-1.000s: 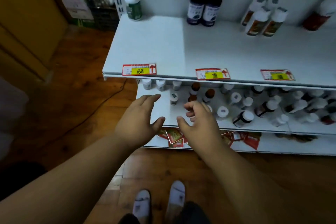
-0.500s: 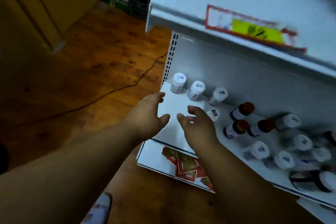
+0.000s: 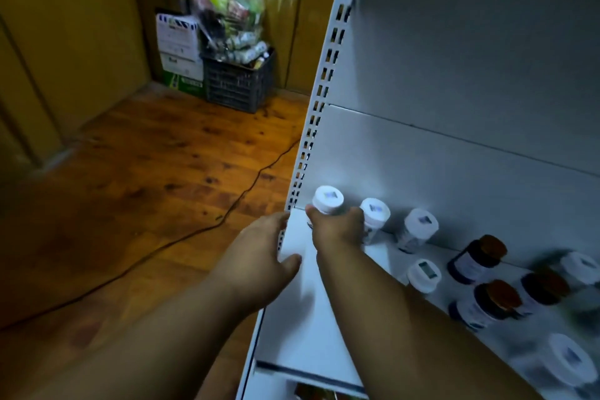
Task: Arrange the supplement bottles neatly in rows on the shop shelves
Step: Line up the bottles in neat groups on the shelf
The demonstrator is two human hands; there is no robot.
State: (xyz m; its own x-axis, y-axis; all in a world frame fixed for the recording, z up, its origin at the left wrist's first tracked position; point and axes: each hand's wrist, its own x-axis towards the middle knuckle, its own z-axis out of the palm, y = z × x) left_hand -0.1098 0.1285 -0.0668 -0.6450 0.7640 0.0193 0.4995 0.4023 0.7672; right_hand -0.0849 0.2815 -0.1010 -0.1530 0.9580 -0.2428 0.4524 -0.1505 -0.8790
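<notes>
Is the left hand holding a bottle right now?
No, the left hand rests open at the shelf edge; only the right hand grips a white-capped bottle.

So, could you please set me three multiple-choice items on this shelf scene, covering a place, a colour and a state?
1. Where does the crate stand?
A. on the floor by the wall
B. on the shelf
C. in the left hand

2. What colour is the cap of the bottle in the right hand?
A. brown
B. white
C. green

3. What is the left hand doing?
A. gripping a bottle
B. holding the cord
C. holding nothing

Answers: 1 A, it sits on the wooden boards; 2 B, the cap above the fingers is white; 3 C, its fingers lie relaxed at the shelf edge.
</notes>
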